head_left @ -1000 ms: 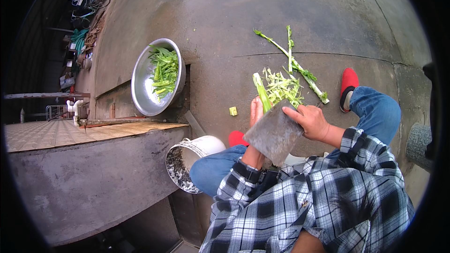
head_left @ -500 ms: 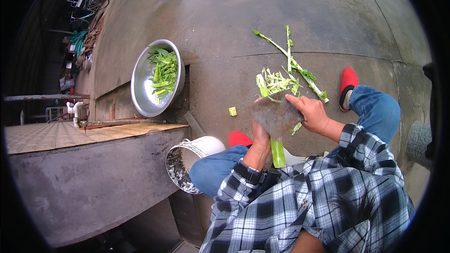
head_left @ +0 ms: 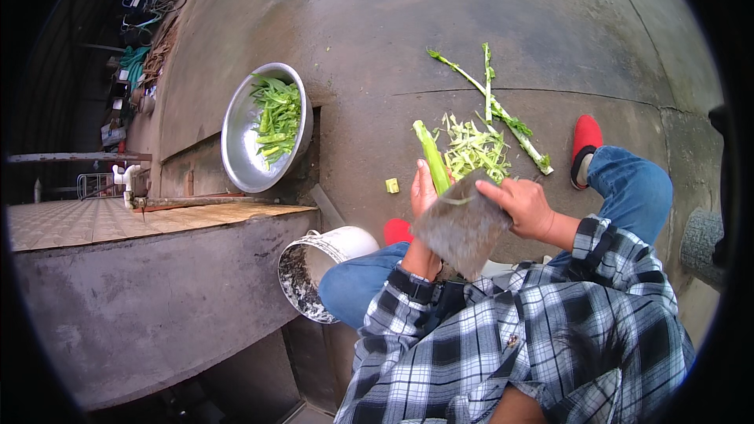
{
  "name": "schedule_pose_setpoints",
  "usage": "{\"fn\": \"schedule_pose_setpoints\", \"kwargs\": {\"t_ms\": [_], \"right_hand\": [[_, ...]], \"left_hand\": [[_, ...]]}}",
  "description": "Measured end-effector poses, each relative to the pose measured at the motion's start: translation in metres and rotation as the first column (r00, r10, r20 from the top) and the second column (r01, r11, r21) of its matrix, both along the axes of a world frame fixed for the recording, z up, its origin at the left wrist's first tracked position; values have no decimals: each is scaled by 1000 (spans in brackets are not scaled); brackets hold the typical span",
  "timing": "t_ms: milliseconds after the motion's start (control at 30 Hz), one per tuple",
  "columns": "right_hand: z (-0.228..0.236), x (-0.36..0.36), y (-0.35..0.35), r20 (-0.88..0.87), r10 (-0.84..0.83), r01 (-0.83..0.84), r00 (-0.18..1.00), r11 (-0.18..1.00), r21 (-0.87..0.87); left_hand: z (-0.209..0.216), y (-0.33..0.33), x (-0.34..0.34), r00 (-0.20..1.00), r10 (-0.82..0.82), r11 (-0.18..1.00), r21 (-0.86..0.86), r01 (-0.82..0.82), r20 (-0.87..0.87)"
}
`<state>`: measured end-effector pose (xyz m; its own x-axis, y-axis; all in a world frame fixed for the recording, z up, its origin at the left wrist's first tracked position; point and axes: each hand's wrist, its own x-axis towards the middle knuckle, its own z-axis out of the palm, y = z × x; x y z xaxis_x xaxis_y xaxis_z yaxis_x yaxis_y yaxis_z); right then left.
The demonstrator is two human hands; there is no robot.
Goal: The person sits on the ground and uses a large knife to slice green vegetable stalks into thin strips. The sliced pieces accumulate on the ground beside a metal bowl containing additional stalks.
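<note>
My left hand [head_left: 422,192] is closed around a pale green celtuce stem [head_left: 430,153], its far end pointing away from me and tilted left. A wide, dull grey cleaver [head_left: 459,224] covers the stem's near end and part of my left hand. My right hand [head_left: 528,208] grips the cleaver at its right side; the handle is hidden in the fist. A sliver of green peel lies on the blade. Beyond it, a heap of peelings [head_left: 477,149] rests on the concrete floor.
Two leafy-tipped stalks [head_left: 510,122] lie crossed past the heap. A small cut chunk [head_left: 392,185] sits left of my hands. Further left stands a metal basin [head_left: 239,165] with green leaves. A white bucket [head_left: 345,243] is beside my left knee, near a concrete ledge [head_left: 157,298].
The celtuce stem has swung its far end left, and its near end has gone behind the cleaver. My left hand has shifted slightly away from me. The blade has moved a little toward me.
</note>
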<state>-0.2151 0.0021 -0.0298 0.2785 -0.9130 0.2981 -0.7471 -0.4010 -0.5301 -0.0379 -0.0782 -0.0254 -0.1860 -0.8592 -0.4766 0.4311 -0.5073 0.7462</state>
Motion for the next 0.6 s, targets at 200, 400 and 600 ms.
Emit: {"fn": "schedule_pose_setpoints", "kwargs": {"t_ms": [200,400,600], "right_hand": [[11,5,7,-27,103,-104,994,994,-46],[3,1,-1,-46,15,-16,999,1000,-20],[-5,-3,-5,-84,-41,41,996,999,4]], "left_hand": [[-20,-2,6,999,-43,994,-107,39,-34],[-13,1,1,997,-11,996,-92,18,78],[-1,5,-4,999,23,999,-40,-22,26]]}}
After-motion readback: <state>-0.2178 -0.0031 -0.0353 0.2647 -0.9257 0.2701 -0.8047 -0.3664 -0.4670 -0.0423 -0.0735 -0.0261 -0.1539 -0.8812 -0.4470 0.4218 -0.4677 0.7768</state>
